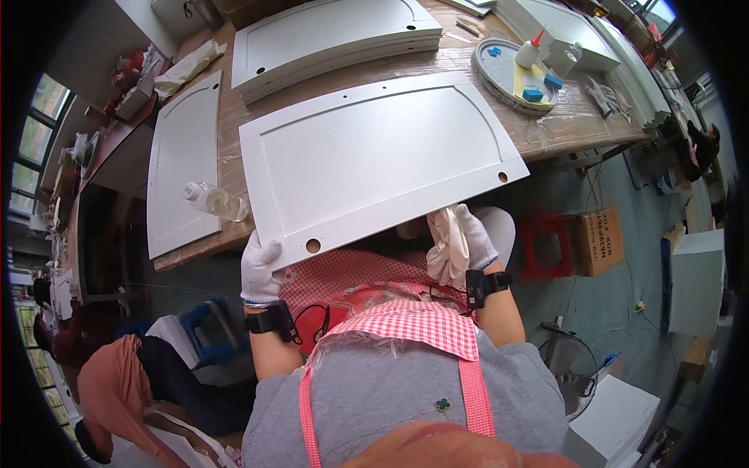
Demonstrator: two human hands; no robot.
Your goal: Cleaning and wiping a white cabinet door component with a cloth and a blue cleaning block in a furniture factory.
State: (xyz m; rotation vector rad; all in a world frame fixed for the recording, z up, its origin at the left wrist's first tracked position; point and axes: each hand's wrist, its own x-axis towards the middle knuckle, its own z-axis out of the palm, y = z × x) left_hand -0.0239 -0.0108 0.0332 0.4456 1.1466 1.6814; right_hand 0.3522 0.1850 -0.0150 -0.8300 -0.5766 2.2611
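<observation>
As the panel [374, 156] slants lengthwise rightward, left fingers [266, 253] pinch it, right fingers [473, 229] cloth [446, 251].

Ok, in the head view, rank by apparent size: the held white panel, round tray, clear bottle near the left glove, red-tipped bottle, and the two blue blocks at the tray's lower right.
1. White panel
2. Round tray
3. Clear bottle
4. Red-tipped bottle
5. Blue blocks, too alike to rank apart
</observation>
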